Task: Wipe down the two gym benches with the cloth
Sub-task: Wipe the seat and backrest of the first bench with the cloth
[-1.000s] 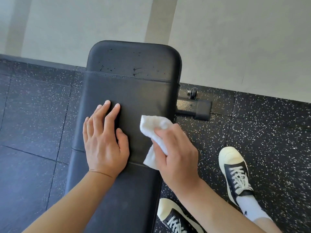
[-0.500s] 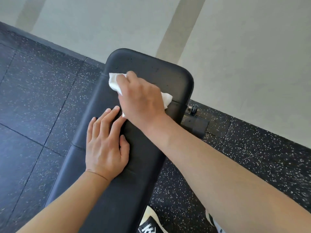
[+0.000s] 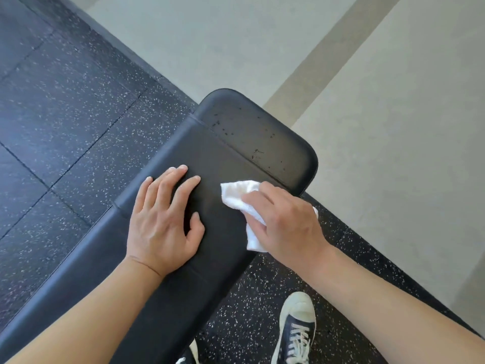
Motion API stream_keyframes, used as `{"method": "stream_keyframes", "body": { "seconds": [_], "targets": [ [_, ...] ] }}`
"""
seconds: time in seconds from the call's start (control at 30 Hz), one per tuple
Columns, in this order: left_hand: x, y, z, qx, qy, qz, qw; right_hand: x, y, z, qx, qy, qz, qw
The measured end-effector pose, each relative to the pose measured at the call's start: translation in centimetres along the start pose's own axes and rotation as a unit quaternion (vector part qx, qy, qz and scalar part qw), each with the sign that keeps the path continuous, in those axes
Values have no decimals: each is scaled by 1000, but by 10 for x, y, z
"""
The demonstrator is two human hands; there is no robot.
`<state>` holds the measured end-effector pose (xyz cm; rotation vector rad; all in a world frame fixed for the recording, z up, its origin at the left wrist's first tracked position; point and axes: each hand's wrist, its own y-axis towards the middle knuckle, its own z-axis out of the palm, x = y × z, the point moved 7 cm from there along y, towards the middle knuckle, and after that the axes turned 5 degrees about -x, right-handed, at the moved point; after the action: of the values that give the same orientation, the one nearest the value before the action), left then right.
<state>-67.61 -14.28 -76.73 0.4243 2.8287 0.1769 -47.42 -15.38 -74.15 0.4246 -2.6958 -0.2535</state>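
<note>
Our right hand (image 3: 286, 219) grips the cloth (image 3: 242, 198) on the bench (image 3: 225, 153) | left hand (image 3: 164, 219) flat, fingers straight, pressing the pad | speckled end lies at 12 o'clock from the cloth, nearer our right hand | bench runs 7 to 1

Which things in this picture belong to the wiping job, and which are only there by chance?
Part of the job:
bench, with dark specks on its end pad
cloth
right hand, gripping the cloth
left hand, resting flat on the bench

Only nearby:
shoe
speckled floor
wall
</note>
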Motion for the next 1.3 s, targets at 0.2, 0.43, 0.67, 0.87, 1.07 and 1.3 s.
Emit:
{"method": "stream_keyframes", "body": {
  "seconds": [0.2, 0.43, 0.67, 0.87, 1.07, 1.3],
  "targets": [
    [14, 0, -5, -29, -32, -104, 994, 21, 87, 30, -31, -1, 50, 998],
    [19, 4, -7, -24, -38, -142, 989, 47, 135, 55, 6, -11, 16, 1000],
    [20, 0, -1, -39, -17, -121, 992, 24, 62, 28, -40, 10, -39, 998],
    [20, -1, -2, -60, -20, -110, 992, 2, 43, 24, -72, -11, 2, 997],
    [19, -2, -6, -66, -28, -108, 992, 17, 99, 37, -89, -20, 58, 994],
    [20, -3, -9, -43, -38, -118, 991, 41, 77, 38, -95, -42, 33, 994]
  ]
}}
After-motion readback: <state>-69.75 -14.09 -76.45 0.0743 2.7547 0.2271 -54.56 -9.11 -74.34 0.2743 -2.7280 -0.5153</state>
